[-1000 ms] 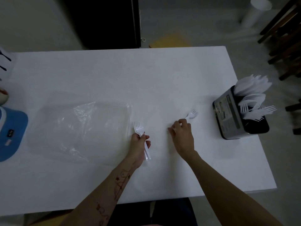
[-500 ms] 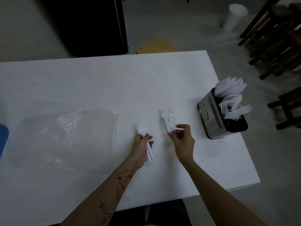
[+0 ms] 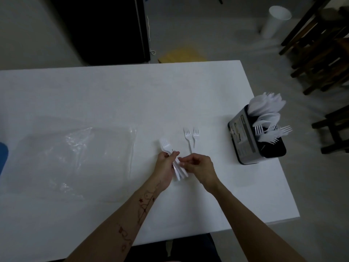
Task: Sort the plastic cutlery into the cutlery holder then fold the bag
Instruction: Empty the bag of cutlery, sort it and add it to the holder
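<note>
The left hand [image 3: 166, 165] grips a bunch of white plastic forks [image 3: 176, 168] closed; the right hand [image 3: 200, 167], fingers curled, seemingly pinches their handles, mid white bench [image 3: 132, 95].

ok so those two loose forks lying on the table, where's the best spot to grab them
Take the two forks by their handles, at the near ends beside the right hand. They lie flat on the table, side by side, tines pointing away and handles converging toward the person, so one pinch from above could probably lift both, tines ready to stand up in the cutlery holder.
</note>
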